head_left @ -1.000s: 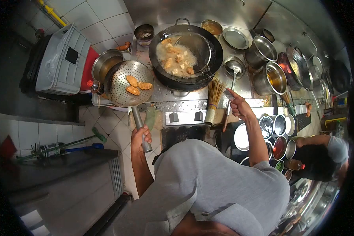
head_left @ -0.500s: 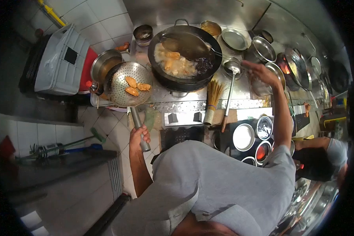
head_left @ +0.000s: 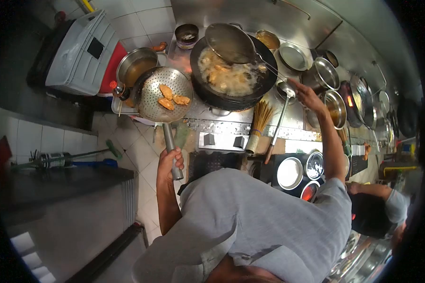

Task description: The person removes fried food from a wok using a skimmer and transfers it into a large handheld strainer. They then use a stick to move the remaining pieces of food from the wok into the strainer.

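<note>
The person's right hand (head_left: 308, 96) has its fingers closed on the handle of a wire scoop (head_left: 229, 43), which has swung away from the wok's right side, where it sat a second ago. It now tilts ahead and left of those fingers, over the wok (head_left: 270, 78); whether it touches the rim cannot be told. The food pieces (head_left: 222, 78), left of the right fingers, bubble largely uncovered, so the frying seems unfinished. The left hand (head_left: 170, 162) has kept its fingers wrapped round the strainer (head_left: 148, 94); just beyond them, three browned pieces (head_left: 166, 104) remain in its bowl.
</note>
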{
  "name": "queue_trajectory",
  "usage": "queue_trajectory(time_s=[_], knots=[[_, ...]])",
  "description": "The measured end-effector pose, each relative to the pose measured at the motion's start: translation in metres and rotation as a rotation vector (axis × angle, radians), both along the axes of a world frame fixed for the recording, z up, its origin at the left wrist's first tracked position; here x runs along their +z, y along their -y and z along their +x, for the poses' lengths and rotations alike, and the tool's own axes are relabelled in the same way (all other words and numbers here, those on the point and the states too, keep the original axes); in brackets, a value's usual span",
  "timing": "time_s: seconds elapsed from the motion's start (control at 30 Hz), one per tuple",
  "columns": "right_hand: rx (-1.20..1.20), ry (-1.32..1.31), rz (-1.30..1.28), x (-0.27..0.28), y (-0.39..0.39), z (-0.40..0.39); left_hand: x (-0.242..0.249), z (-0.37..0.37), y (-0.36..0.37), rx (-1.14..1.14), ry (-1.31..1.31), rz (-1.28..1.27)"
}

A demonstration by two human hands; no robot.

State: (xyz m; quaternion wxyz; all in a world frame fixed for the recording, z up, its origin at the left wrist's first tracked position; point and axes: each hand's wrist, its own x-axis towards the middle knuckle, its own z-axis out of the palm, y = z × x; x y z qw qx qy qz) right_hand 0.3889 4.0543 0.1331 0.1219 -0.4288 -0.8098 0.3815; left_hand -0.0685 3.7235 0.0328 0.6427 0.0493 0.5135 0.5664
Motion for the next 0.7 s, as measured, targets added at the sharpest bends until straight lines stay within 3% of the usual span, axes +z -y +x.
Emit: queue_trajectory(time_s=[0.07,0.17,0.3,0.53,0.63,0.7], knots=[[-0.173,-0.104,-0.254,0.007,0.028,-0.007,-0.002,0.001,0.002,0.017,-0.002,-0.003],[-0.144,-0.056,-0.131,-0.017,0.041,-0.006,-0.004,-0.002,0.003,0.011,-0.009,-0.018],[-0.158,-0.059,-0.198,-0.03,0.043,-0.011,-0.009,-0.003,0.003,0.007,0.014,-0.021],[-0.455,-0.317,-0.779,-0.023,0.05,-0.023,-0.005,0.003,0.0,0.007,0.01,-0.014],[-0.42,-0.515,-0.996,-0.05,0.049,-0.008,-0.012,0.003,0.001,-0.002,-0.001,-0.023],[-0.418,-0.536,-0.993,-0.052,0.058,-0.005,-0.012,0.002,-0.002,-0.004,0.0,-0.018]])
